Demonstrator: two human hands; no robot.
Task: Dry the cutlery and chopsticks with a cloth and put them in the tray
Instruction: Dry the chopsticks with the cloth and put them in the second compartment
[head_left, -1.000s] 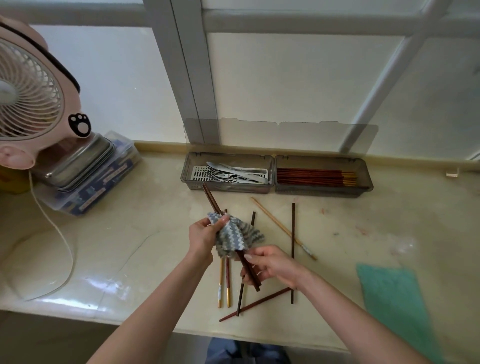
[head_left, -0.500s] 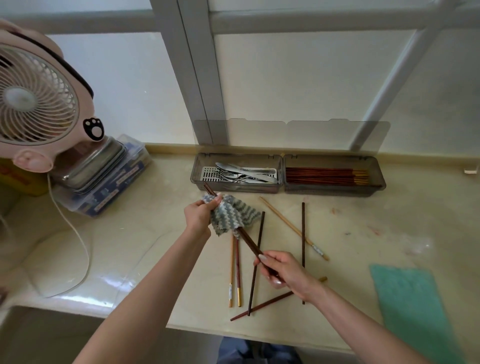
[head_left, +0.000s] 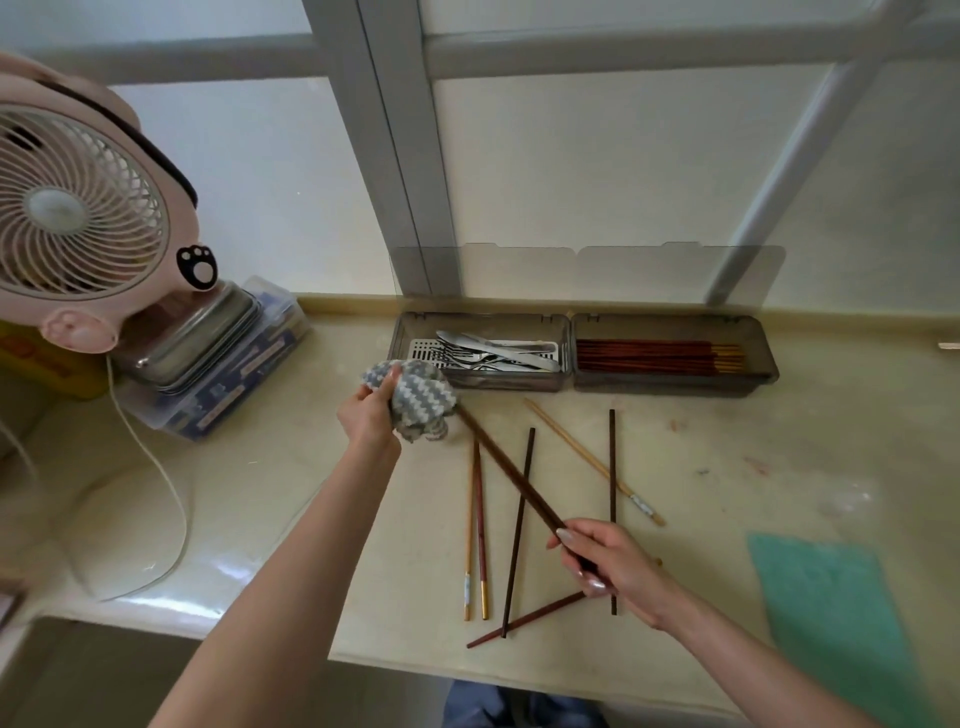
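- Grey-and-white zigzag knit cloth (head_left: 415, 397), bunched in the left hand (head_left: 370, 415); fingers closed round it, far tips of a dark brown chopstick pair (head_left: 511, 480) buried in the folds
- Right hand (head_left: 610, 564) pinches the near end of that pair, thumb and fingers closed on the sticks; the pair looks lifted off the counter
- Long axis of the pair runs diagonally, from the right hand up and left to the cloth; cloth end sits just in front of the tray's left compartment
- Tray (head_left: 670, 382): smoky translucent plastic, two compartments side by side against the window ledge, clear lid standing open behind
- Left compartment holds steel forks and spoons (head_left: 498, 353) on a white slotted insert; right compartment holds stacked chopsticks (head_left: 660, 356), reddish-brown with pale gold ends, lying left to right
- Judgement: pair belongs in the right compartment, up and right of the right hand; that hand is nearer, and the sticks would need turning to lie lengthwise
- Loose on the glossy cream counter (head_left: 270, 493): a red and gold pair (head_left: 477, 525), two dark single sticks, one pale bamboo stick (head_left: 587, 460), one reddish stick partly under the right hand
- Teal cloth (head_left: 841, 623), flat, near right edge
- Pink desk fan (head_left: 83, 208) far left, well apart
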